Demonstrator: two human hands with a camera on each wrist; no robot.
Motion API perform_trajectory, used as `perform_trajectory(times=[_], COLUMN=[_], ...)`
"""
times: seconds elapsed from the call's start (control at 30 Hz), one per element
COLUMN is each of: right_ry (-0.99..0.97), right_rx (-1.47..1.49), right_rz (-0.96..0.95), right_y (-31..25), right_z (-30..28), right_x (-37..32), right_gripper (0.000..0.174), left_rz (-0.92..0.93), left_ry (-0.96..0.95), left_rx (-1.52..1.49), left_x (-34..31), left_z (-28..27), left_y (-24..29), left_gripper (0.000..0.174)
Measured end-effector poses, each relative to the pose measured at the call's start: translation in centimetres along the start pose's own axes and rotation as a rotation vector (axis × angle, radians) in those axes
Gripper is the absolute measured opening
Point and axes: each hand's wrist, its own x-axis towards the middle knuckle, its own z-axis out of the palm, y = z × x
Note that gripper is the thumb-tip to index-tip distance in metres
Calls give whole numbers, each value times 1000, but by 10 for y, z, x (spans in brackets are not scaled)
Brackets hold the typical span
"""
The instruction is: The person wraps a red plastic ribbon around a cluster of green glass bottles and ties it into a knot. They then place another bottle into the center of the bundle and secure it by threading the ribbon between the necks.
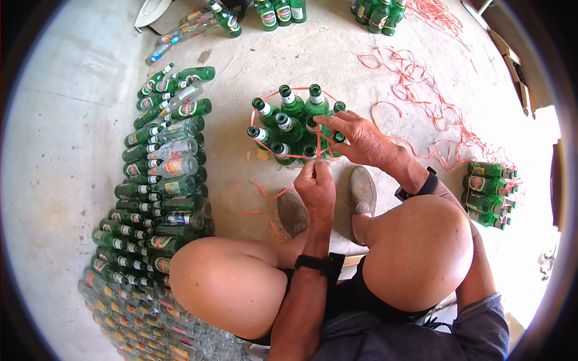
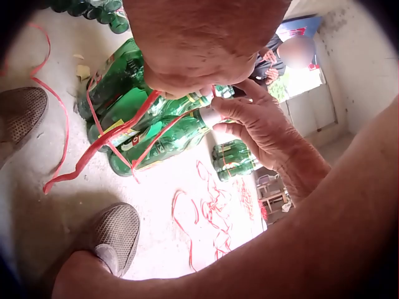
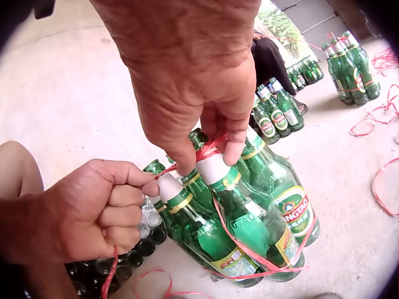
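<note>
Green bottles stand upright in a tight cluster on the floor, with red strap round their necks and, in the right wrist view, lower round their bodies. My left hand pinches the strap at the near side of the cluster; its fingers are curled in the right wrist view, and a loose strap end hangs below them. My right hand is over the right part of the cluster. Its thumb and fingers pinch the strap beside a white-collared bottle neck. Left wrist view: my left hand partly hides the bottle tops.
Stacked bottles lie along the left wall. A tied bundle is on the right, and more bottles stand at the far side. Loose red strap spreads over the floor. Two shoes are close below the cluster. A seated person is beyond.
</note>
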Motion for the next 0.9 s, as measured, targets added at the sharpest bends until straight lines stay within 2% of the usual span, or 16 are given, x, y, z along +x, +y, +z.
perform_trajectory(times=[0.07, 0.2, 0.6, 0.7, 0.9], right_ry=[-7, -21, -7, 4, -5], right_rx=[6, 21, 5, -11, 47], right_rz=[9, 36, 34, 10, 18], right_y=[0, -2, -2, 1, 4], right_z=[-1, -3, -2, 1, 2], right_x=[0, 0, 0, -1, 0], right_gripper=[61, 63, 63, 63, 68], left_rz=[-57, -107, -56, 3, 9], left_ry=[-40, -75, -79, -41, -30], left_rx=[17, 42, 81, 25, 23], left_x=[1, 1, 3, 2, 0], left_z=[-4, -8, -9, -3, -3], left_y=[0, 1, 3, 1, -3], left_gripper=[21, 20, 20, 28, 29])
